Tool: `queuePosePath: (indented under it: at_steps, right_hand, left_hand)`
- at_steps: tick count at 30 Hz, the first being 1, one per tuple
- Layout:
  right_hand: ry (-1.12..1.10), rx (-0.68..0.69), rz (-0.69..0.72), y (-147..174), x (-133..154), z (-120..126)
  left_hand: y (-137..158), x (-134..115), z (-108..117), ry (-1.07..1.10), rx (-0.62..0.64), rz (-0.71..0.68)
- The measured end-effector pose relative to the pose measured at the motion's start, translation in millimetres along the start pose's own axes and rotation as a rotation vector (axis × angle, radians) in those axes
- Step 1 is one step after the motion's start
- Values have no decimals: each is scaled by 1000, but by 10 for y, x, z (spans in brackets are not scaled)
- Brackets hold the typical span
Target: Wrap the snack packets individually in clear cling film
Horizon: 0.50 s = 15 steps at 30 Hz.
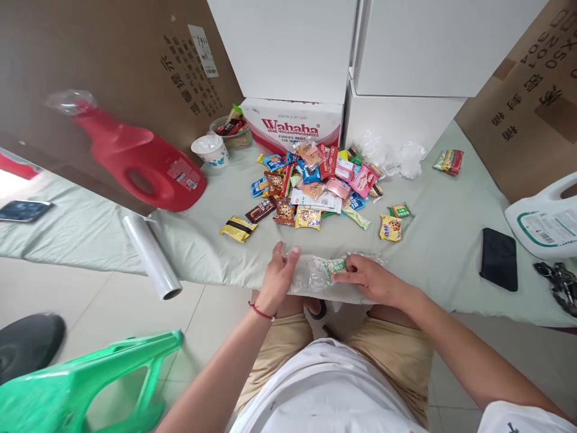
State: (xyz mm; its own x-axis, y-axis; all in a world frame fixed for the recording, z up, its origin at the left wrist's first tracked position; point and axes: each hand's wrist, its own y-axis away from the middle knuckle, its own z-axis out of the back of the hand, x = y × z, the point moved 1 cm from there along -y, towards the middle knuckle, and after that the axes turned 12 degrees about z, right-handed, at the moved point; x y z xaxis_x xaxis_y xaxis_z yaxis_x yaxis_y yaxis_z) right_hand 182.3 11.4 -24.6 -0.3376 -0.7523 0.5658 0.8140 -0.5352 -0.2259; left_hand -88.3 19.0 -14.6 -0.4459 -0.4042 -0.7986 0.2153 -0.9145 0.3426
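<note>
A clear plastic film [311,275] lies crumpled at the table's front edge, between my two hands. My left hand [278,273] has its thumb up beside the fingers and holds the left end of the film. My right hand [376,281] is closed on a small green-and-white snack packet [336,265] resting on the film; its fingertips cover part of it. Just beyond is a pile of wrapped snacks [311,174] in many colours. Apart from the pile lie a yellow-and-black packet [238,229], a yellow cookie packet [390,228] and a green packet [400,210].
Behind the pile stand a Wahaha carton [293,123] and crumpled clear plastic [396,157]. To the left are a red jug [144,162], a paper cup [211,150] and a film roll [152,257] overhanging the edge. A black phone [498,258] and white jug [545,216] are right.
</note>
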Motion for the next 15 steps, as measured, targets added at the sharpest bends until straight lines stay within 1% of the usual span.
queuePosePath:
  at_steps: [2, 3, 4, 6, 8, 11, 13, 14, 15]
  right_hand:
    - [-14, -22, -6, 11, -9, -7]
    - [-20, -33, -6, 10, -15, -9]
    - [-25, -43, -1, 5, -23, -13]
    - [-28, -58, 13, -23, -38, -30]
    - [-18, -61, 24, -64, -40, -54]
    - [-4, -55, 4, -89, 0, -38]
    - [-62, -61, -6, -27, 39, 63]
    - [-122, -64, -1, 34, 51, 144]
    - [-193, -78, -1, 109, 50, 242]
  left_hand:
    - [40, -105, 17, -42, 141, 77]
    - [66, -155, 26, -16, 210, 118]
    - [95, -208, 28, 35, 262, 145]
    - [161, -329, -8, 189, 324, 173]
    - [228, -465, -131, 321, 401, 161]
    - [279, -620, -440, 429, 534, 163]
    - [256, -643, -633, 400, 526, 171]
    - [232, -632, -703, 335, 492, 145]
    - [207, -614, -753, 239, 447, 86]
